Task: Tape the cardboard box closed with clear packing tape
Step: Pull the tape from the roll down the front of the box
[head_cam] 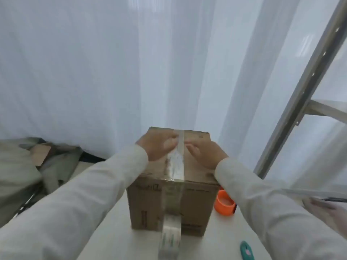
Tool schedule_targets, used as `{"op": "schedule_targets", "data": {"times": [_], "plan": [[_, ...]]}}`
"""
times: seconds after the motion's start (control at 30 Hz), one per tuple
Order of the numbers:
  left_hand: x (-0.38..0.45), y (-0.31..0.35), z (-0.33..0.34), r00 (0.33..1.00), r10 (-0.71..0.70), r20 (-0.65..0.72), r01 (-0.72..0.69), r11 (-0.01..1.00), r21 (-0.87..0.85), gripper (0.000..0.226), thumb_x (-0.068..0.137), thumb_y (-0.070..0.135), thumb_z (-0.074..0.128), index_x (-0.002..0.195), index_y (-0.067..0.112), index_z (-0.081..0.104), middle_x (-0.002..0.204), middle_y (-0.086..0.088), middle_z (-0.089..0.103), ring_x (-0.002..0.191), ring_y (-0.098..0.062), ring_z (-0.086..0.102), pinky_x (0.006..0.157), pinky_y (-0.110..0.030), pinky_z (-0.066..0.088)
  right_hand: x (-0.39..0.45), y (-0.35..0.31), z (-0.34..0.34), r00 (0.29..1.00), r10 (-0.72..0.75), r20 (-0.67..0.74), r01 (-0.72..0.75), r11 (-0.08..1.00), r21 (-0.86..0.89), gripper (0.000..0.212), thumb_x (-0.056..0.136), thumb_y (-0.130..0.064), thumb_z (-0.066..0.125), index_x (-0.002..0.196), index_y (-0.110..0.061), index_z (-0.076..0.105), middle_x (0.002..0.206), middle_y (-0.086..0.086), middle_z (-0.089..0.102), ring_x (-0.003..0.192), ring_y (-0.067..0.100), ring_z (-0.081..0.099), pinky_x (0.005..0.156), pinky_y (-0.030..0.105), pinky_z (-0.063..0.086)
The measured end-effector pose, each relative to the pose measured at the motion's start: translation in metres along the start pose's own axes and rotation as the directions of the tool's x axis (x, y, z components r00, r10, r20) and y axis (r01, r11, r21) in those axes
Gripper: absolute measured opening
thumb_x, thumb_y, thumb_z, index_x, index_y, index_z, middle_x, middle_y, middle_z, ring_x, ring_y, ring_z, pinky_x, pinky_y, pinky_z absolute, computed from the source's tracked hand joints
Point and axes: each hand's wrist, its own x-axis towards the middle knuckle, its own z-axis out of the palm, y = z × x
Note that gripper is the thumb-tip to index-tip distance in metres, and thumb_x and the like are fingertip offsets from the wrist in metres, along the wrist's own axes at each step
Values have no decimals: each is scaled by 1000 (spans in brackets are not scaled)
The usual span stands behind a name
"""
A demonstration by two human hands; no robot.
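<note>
Fingers on both the left hand (158,146) and right hand (203,153) look spread flat, pressing either side of the clear tape strip (177,162) along the top seam; it's blurry, so not 100% sure. Smoothing step, I'd say. The tape runs down the front of the cardboard box (150,207) on the white table (112,237) to the tape roll (170,239), uncut. Next up: cutting it free.

- Two long sleeves, off-white, of soft plain cloth, one on each arm.
- Loose fit, with gentle folds along the forearms.
- Cuffs ending at the wrists, plain, without buttons or markings visible.
- Left hand (156,146) and right hand (204,153) bare, without gloves, rings or watch visible.
</note>
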Motion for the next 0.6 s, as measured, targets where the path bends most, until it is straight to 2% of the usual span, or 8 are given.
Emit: {"op": "schedule_targets", "data": {"times": [0.07, 0.13, 0.17, 0.27, 0.33, 0.43, 0.53, 0.6], "plan": [[-24, -3, 13, 987, 16, 159, -22, 999, 34, 40, 90, 41, 43, 123, 26, 58, 123, 2, 62, 116, -21, 54, 100, -34, 39, -15, -16, 13, 996, -21, 89, 20, 1000, 8, 39, 96, -29, 36, 133, -20, 45, 134, 5, 55, 123, 25, 48, 104, 36, 35], [-48, -7, 31, 981, 38, 191, -49, 997, 53, 47, 89, 46, 38, 130, 27, 51, 131, 5, 56, 124, -20, 48, 104, -35, 36, -26, -25, 31, 988, -64, 140, 65, 998, 0, 34, 94, -27, 37, 123, -17, 50, 121, 7, 59, 113, 28, 52, 100, 43, 39], [-54, -8, 36, 986, 45, 163, -58, 995, 76, 52, 90, 49, 36, 136, 26, 43, 140, 6, 49, 130, -18, 41, 108, -34, 31, -26, -26, 37, 985, -67, 158, 72, 997, -21, 34, 94, -28, 35, 121, -16, 51, 120, 7, 58, 113, 29, 52, 100, 44, 38], [-66, -6, 35, 983, 34, 178, -77, 967, 242, 79, 84, 65, 37, 148, 24, 16, 156, 10, 18, 143, -12, 14, 117, -35, 12, -30, -30, 32, 984, -42, 172, 57, 995, -85, 41, 98, -31, 27, 132, -15, 43, 143, 6, 43, 133, 24, 36, 111, 41, 22], [-69, -4, 38, 969, -4, 248, -81, 941, 330, 91, 78, 71, 40, 149, 24, 7, 157, 10, 10, 144, -11, 7, 118, -40, 7, -30, -28, 34, 982, -27, 188, 56, 987, -152, 44, 98, -34, 24, 137, -18, 37, 150, 3, 34, 139, 19, 26, 114, 42, 11], [-64, -3, 40, 967, -50, 251, -57, 913, 403, 92, 76, 73, 41, 148, 25, 8, 157, 10, 12, 144, -11, 8, 117, -45, 9, -25, -29, 38, 973, 4, 231, 56, 966, -252, 48, 97, -43, 20, 140, -27, 32, 154, -3, 28, 143, 18, 15, 115, 49, 1], [-62, -1, 43, 966, -63, 250, -61, 888, 456, 91, 77, 72, 41, 148, 25, 10, 157, 10, 14, 144, -12, 10, 115, -46, 14, -24, -29, 40, 975, -25, 220, 106, 926, -362, 49, 96, -44, 18, 140, -29, 31, 152, -3, 32, 143, 18, 17, 115, 49, 3], [-62, -2, 45, 969, -59, 238, -59, 885, 461, 90, 76, 72, 41, 147, 26, 12, 156, 10, 17, 144, -12, 12, 113, -47, 19, -32, -28, 43, 977, -86, 193, 153, 918, -365, 49, 97, -41, 17, 142, -27, 30, 152, -3, 32, 142, 16, 21, 115, 44, 6]]}}
